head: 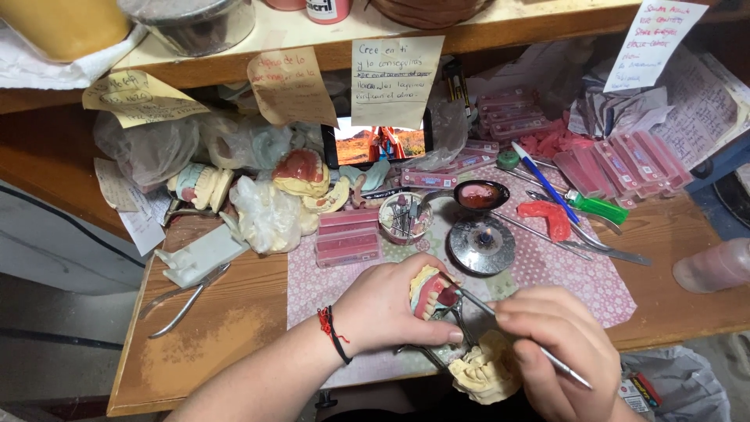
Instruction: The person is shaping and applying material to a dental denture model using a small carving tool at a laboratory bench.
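My left hand (pixel 387 309) grips a denture model (pixel 428 291) with pale teeth set in pink wax, held just above the patterned mat (pixel 547 270). My right hand (pixel 558 344) holds a thin metal wax tool (pixel 476 301) like a pen. Its tip touches the pink wax on the right side of the model. A pale yellow plaster cast (pixel 484 371) lies at the table's front edge, below and between both hands. A red and black cord bracelet sits on my left wrist.
A round metal burner (pixel 482 244) and a spoon of red wax (pixel 480 195) stand behind the hands. Pink wax boxes (pixel 348 238), a cup of burs (pixel 405 217), plaster models (pixel 301 176), metal pliers (pixel 183 301) and a phone (pixel 375 144) crowd the wooden desk. Paper notes hang from the shelf.
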